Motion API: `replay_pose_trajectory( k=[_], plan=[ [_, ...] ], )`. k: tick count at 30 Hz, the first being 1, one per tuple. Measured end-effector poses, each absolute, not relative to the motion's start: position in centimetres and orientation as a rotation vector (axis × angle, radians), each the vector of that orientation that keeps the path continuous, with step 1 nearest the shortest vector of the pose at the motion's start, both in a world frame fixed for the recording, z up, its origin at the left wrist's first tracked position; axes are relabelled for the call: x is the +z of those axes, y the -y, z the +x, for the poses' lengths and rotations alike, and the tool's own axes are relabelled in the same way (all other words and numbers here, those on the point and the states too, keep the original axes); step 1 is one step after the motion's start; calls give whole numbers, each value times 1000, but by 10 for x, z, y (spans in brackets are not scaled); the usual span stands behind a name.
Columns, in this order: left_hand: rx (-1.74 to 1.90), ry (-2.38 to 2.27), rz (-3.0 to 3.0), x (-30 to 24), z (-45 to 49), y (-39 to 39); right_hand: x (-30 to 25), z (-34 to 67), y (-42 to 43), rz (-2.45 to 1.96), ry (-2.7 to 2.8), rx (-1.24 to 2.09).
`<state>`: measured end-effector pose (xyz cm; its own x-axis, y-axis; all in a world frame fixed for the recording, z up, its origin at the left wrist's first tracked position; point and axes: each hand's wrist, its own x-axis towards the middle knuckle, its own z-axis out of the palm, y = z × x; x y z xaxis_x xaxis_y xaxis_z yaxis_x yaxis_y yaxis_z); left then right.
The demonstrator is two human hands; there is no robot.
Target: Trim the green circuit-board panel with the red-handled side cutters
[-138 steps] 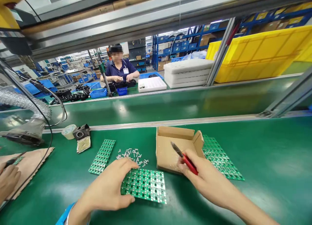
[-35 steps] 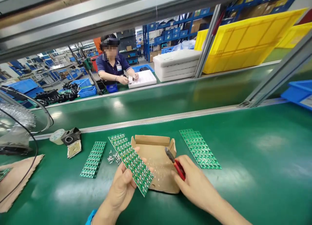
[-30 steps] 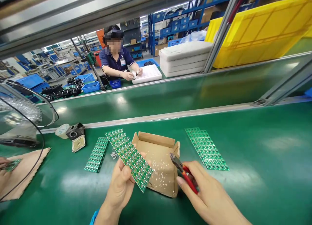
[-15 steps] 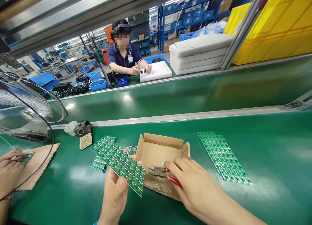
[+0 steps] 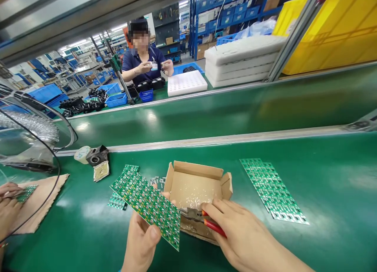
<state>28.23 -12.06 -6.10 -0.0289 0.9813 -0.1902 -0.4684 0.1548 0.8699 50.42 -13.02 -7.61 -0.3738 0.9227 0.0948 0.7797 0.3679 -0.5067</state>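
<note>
My left hand grips a green circuit board panel by its edges, tilted above the bench. Wrapped round the red handles of a pair of side cutters is my right hand. The cutter jaws are at the panel's right edge; I cannot tell whether they touch it. Beneath the cutters lies an open cardboard box, scattered with small pale clippings. Behind the held panel, another board lies partly hidden on the bench, beside small grey pieces.
More board panels lie overlapping at the right. A tape roll and dark block sit at the back left. A co-worker's hands handle a board over cardboard at far left. Across the divider another person works near white foam trays.
The held panel has shifted slightly right and down, and the cutter jaws now meet its right edge in view. The person opposite has raised both hands off the foam tray.
</note>
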Motion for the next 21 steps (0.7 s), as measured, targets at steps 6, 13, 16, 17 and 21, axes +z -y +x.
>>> replay_pose_trajectory(
  k=[6, 13, 16, 17, 21],
  plan=[
    [1301, -986, 733, -67, 278, 122, -71, 500, 130, -1551, 2293, 562],
    [1359, -998, 634, -61, 285, 123, -64, 501, 128, -1761, 2290, 862],
    [1409, -992, 560, -56, 289, 124, -70, 505, 130, -1627, 2249, 723],
    [1411, -990, 564, -56, 290, 124, -73, 505, 131, -1589, 2244, 675],
    [1387, -1025, 613, -56, 289, 126, -77, 504, 133, -1501, 2235, 540]
  ],
)
